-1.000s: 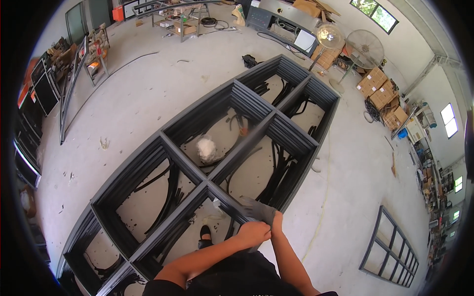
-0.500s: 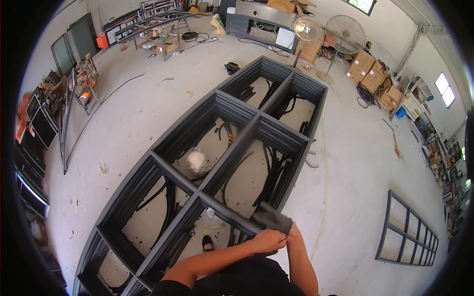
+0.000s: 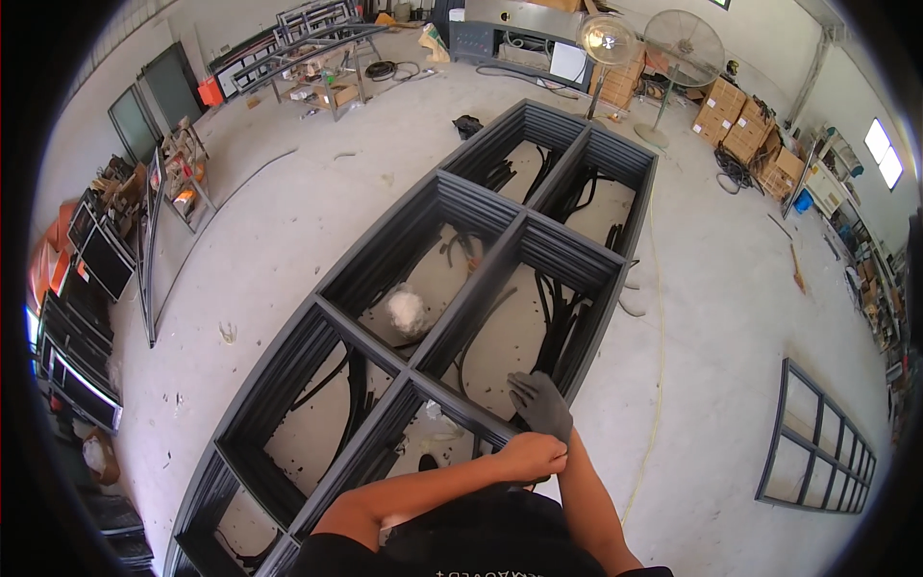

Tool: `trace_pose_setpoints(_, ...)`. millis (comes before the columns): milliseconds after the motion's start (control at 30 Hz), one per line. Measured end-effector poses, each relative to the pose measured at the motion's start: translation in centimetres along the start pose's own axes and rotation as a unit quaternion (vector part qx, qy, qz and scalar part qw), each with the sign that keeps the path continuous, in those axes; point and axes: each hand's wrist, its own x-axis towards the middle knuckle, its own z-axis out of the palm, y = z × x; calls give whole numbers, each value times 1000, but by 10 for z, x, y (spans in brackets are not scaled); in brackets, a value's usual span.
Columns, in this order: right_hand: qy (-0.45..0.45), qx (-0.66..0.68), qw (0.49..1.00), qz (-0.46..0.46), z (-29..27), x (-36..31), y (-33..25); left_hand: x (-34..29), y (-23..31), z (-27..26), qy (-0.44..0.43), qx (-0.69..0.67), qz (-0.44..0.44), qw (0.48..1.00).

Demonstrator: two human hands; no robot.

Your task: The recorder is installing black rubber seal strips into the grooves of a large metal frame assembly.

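Observation:
A dark grey work glove [image 3: 548, 412] covers my right hand [image 3: 540, 402], whose fingers stretch out over the stacked frames. My bare left hand [image 3: 529, 456] is closed round the glove's cuff at the right wrist. Below and ahead lies a tall stack of dark grey metal frames [image 3: 469, 293], split into compartments by crossbars. The right hand is above a compartment near the stack's right side; whether it touches a bar I cannot tell.
Black strips lie on the floor inside the compartments, with a white fluffy clump [image 3: 407, 310] in one. A flat grey frame [image 3: 790, 433] lies at right. Two standing fans [image 3: 683, 48] and cardboard boxes [image 3: 745, 133] are at the back. A cluttered workbench [image 3: 332, 91] stands far left.
The view has shifted, so the scene sits farther right. My right hand has turned and its gloved fingers show more clearly. The left hand stays closed at the cuff.

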Motion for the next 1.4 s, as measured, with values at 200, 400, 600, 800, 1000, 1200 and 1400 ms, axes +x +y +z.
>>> trace_pose_setpoints(200,97,102,980,143,38,15,-15,-22,-8,-7,-13,32,-36,999)
trace_pose_setpoints(400,125,-159,964,174,43,1,8,-37,-15,-7,-51,45,-68,995)
trace_pose_setpoints(600,90,-413,905,-60,20,-3,52,-36,-11,3,-81,27,-57,995)
trace_pose_setpoints(800,3,-313,920,237,29,-12,30,-36,-17,6,-105,11,-70,992)
trace_pose_setpoints(1000,71,-331,940,49,16,-24,41,-48,-49,5,9,-87,-100,991)
trace_pose_setpoints(1200,115,-168,977,68,-13,-63,6,-62,-80,-52,224,-436,-340,803)
trace_pose_setpoints(1400,16,-148,976,156,16,-95,-29,-67,-89,-31,316,-597,-265,688)
